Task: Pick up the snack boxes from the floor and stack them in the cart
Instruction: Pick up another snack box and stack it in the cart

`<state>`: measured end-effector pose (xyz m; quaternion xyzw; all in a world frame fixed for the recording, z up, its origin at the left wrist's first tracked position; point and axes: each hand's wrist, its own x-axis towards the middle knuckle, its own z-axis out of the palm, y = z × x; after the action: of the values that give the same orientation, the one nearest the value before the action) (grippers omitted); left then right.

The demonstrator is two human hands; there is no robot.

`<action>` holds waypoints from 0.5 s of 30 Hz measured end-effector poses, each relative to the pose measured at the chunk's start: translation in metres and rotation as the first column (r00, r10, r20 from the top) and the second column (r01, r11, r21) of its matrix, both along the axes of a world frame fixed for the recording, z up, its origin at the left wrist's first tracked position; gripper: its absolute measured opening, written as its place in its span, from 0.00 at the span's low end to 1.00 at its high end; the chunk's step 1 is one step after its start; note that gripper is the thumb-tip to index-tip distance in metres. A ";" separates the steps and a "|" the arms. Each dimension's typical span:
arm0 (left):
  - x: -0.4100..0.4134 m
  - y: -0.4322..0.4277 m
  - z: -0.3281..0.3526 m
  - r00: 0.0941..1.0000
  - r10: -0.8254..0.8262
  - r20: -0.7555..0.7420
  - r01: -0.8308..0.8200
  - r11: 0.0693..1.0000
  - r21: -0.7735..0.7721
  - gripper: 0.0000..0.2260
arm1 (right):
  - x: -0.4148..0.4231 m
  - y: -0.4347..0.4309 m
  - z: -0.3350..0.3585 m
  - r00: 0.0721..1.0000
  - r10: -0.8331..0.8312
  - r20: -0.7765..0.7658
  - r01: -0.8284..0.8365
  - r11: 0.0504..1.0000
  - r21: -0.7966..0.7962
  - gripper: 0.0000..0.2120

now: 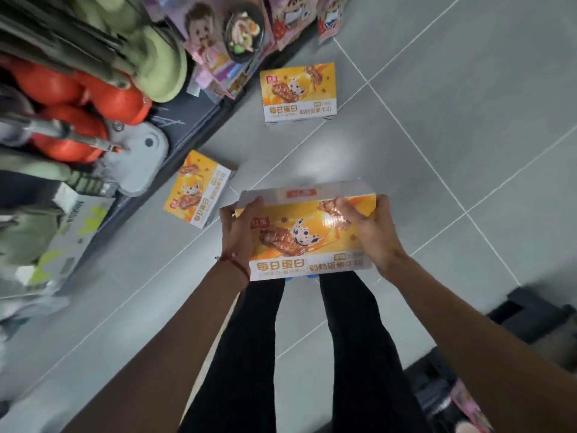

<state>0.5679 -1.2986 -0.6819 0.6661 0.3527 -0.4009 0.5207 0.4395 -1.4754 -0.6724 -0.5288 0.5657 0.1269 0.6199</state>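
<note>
- A person stands in a shop aisle with a yellow held box (309, 235) raised in front of the legs, above the grey tiled floor (452, 126).
- The left hand (239, 232) grips the box's left end, its fingers curled over the far edge.
- The right hand (365, 235) grips the right end, its fingers curled onto the printed top face.
- Two matching boxes lie on the floor. The near box (199, 189) sits just beside the shelf (193, 132) on the left, and the far box (299, 92) lies further up the aisle, well apart from it.
- The box appears to be glossy printed carton. It is probably light, stiff along its edges and corners, and softer across the broad faces.
- Glare on the print suggests a slick skin, so palms opposed at the two short ends look the surest hold. Squeezing the wide panels could dent them.
- Both floor boxes lie flat and are likely best lifted the same way, one hand at each short end with fingertips hooked under the bottom edge.
- A dark frame (530, 314) at the near right may be the cart, but too little of it shows to tell.
</note>
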 end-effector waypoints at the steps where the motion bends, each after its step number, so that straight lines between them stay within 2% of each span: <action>1: 0.005 0.003 0.015 1.000 0.007 0.024 -0.007 1.000 -0.013 0.13 | 0.002 0.005 0.017 1.000 -0.023 0.012 0.023 1.000 0.000 0.26; 4: 0.010 0.017 0.069 0.997 0.046 0.055 -0.042 0.997 -0.072 0.17 | 0.009 0.017 0.075 0.999 -0.053 0.012 0.053 0.999 0.014 0.28; 9: 0.013 0.034 0.150 0.993 0.054 0.106 -0.042 0.993 -0.114 0.11 | 0.021 0.034 0.161 0.995 -0.084 0.053 0.086 0.996 -0.035 0.32; 15: 0.010 0.062 0.232 0.975 0.119 0.186 -0.075 0.971 -0.227 0.17 | 0.025 0.049 0.245 0.991 -0.076 0.114 0.076 0.997 0.000 0.32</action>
<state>0.5784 -1.2368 -0.4504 0.6234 0.2849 -0.3429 0.6424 0.4643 -1.4265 -0.4274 -0.5144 0.5493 0.0716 0.6546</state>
